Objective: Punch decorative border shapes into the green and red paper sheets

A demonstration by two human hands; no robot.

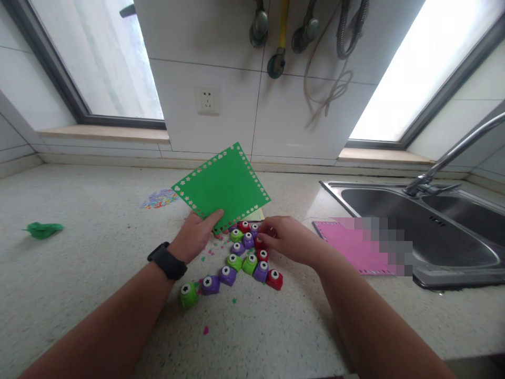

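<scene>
In my left hand point(199, 231), a sheet of green paper point(224, 184) is pinched by one corner, thumb on top. Its edges carry rows of punched-out hearts, stars and other small shapes. My right hand point(290, 237) is curled over the far right of a cluster of craft punches, its thumb and fingers closed around a red craft punch point(259, 242). Close by stand several more punches in green, purple and red, such as a green punch point(188, 296) at the near left and a red punch point(275, 279) at the near right. Paper cutouts point(211, 252) lie among them.
On the right, pink paper point(343, 247) with a punched border lies beside the steel sink point(418, 231) and its faucet point(434, 171). A crumpled green piece point(44, 229) rests at the left. Colourful confetti point(161, 198) is heaped behind my left hand. A tiled wall closes off the back.
</scene>
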